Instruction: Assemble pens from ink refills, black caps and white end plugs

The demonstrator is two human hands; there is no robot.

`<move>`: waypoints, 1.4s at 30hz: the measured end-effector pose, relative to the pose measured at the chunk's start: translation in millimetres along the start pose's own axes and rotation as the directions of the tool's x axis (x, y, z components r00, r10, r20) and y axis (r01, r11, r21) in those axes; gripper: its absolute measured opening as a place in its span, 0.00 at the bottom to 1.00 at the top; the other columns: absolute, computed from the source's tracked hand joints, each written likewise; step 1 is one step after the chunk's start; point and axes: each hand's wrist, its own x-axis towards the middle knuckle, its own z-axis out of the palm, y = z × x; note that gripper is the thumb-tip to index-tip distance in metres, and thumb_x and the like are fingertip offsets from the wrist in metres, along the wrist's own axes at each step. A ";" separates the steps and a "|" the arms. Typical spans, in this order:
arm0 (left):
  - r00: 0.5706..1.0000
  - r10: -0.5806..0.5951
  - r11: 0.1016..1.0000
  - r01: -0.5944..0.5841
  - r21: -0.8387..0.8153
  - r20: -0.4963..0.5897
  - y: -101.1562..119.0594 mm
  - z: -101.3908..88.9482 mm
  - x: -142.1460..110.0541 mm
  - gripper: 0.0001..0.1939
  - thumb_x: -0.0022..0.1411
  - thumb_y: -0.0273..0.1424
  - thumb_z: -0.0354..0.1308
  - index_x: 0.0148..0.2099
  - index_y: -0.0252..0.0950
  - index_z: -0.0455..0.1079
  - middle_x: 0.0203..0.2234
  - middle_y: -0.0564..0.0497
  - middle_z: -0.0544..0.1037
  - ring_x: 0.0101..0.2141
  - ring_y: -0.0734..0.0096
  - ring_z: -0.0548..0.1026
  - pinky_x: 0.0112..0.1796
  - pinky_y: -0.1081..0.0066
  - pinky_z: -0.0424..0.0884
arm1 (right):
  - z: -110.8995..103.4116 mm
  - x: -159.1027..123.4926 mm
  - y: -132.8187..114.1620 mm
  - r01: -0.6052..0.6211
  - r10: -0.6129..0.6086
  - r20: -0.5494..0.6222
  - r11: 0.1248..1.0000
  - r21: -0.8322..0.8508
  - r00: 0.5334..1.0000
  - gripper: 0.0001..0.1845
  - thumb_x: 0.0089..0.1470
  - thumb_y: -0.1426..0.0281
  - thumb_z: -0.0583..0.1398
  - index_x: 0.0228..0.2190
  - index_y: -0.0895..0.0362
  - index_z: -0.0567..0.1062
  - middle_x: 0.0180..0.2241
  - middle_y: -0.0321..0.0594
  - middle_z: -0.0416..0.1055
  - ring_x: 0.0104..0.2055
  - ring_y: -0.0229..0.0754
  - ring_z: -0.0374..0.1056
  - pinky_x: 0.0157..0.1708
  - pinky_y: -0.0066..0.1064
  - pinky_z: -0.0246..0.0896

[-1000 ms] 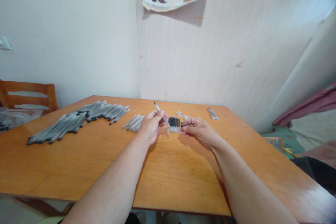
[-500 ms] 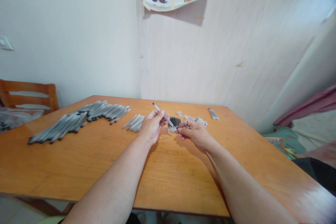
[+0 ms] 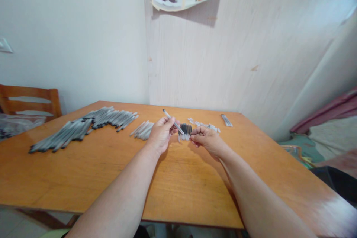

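My left hand (image 3: 163, 134) is closed on a slim clear pen (image 3: 169, 116) with a dark upper end, tilted so its lower end points right and down. Just beyond the pen's lower end lies a row of thin dark pen refills (image 3: 185, 129) with whitish lower ends. My right hand (image 3: 205, 139) is beside that row, thumb and forefinger pinched at its right edge; whatever they hold is too small to make out. Left of my left hand, pale tubes (image 3: 143, 130) lie in a small pile. Behind my right hand are small translucent pieces (image 3: 212, 128).
Many clear pens with black ends (image 3: 69, 134) are heaped on the left of the wooden table (image 3: 178, 186). A few more pens (image 3: 226, 120) lie at the back right. A wooden chair (image 3: 30, 93) stands beyond the left edge, and a wall rises behind the table.
My right hand has shifted slightly right, away from the pen's lower end. My left hand keeps hold of the pen in nearly the same place.
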 end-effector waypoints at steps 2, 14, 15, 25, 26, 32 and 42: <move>1.000 -0.005 1.000 0.005 0.007 -0.002 -0.3 -0.6 0.2 0.08 0.57 0.31 0.64 0.35 0.33 0.69 0.30 0.49 0.79 0.28 0.78 0.75 0.29 0.79 0.69 | -6.8 3.2 3.3 -0.007 0.004 -0.042 0.998 -0.067 0.999 0.11 0.42 0.67 0.64 0.31 0.58 0.72 0.21 0.33 0.70 0.22 0.34 0.63 0.26 0.27 0.59; 1.000 0.013 0.998 -0.014 0.057 0.010 -3.6 -4.0 2.6 0.11 0.56 0.34 0.65 0.33 0.33 0.68 0.28 0.49 0.78 0.26 0.78 0.73 0.28 0.78 0.68 | -48.3 20.0 28.0 -0.101 -0.060 -0.215 0.741 -0.664 0.975 0.05 0.42 0.71 0.58 0.20 0.57 0.74 0.20 0.35 0.69 0.27 0.37 0.64 0.27 0.26 0.54; 1.000 0.012 0.998 -0.012 0.060 0.009 -3.7 -4.1 2.7 0.11 0.56 0.34 0.65 0.33 0.33 0.68 0.28 0.49 0.78 0.26 0.79 0.73 0.28 0.78 0.68 | -45.9 20.3 29.5 -0.098 -0.053 -0.197 0.724 -0.683 0.979 0.05 0.42 0.71 0.58 0.20 0.57 0.74 0.20 0.34 0.69 0.27 0.37 0.64 0.27 0.26 0.54; 1.000 0.012 0.996 -0.013 0.087 0.015 -6.5 -5.0 4.6 0.09 0.57 0.33 0.64 0.33 0.33 0.69 0.29 0.48 0.78 0.26 0.79 0.74 0.29 0.79 0.69 | -26.0 18.7 32.3 -0.064 0.004 -0.074 0.552 -0.831 0.997 0.06 0.44 0.73 0.59 0.22 0.56 0.76 0.25 0.37 0.74 0.29 0.39 0.67 0.28 0.27 0.52; 1.000 0.012 0.996 -0.013 0.087 0.018 -6.8 -5.3 4.8 0.10 0.57 0.33 0.64 0.33 0.33 0.69 0.29 0.48 0.78 0.26 0.79 0.74 0.29 0.78 0.69 | -25.9 18.5 32.0 -0.072 0.008 -0.081 0.545 -0.835 0.997 0.05 0.44 0.72 0.59 0.23 0.55 0.76 0.25 0.37 0.74 0.30 0.39 0.67 0.28 0.28 0.52; 1.000 0.008 0.997 -0.010 0.082 0.020 -6.6 -5.4 4.6 0.10 0.56 0.34 0.65 0.33 0.33 0.69 0.28 0.48 0.78 0.26 0.79 0.74 0.29 0.78 0.69 | -35.7 19.5 27.6 -0.086 -0.034 -0.134 0.609 -0.789 0.990 0.07 0.46 0.71 0.59 0.25 0.56 0.78 0.28 0.38 0.76 0.33 0.40 0.68 0.30 0.27 0.54; 1.000 -0.011 0.996 0.010 0.091 0.006 -7.8 -7.1 6.3 0.09 0.57 0.32 0.64 0.34 0.33 0.69 0.30 0.48 0.79 0.27 0.78 0.75 0.29 0.78 0.69 | -100.1 24.1 38.5 -0.252 -0.145 -0.519 0.746 -0.617 0.842 0.12 0.46 0.67 0.56 0.27 0.57 0.78 0.29 0.44 0.75 0.32 0.45 0.68 0.29 0.31 0.55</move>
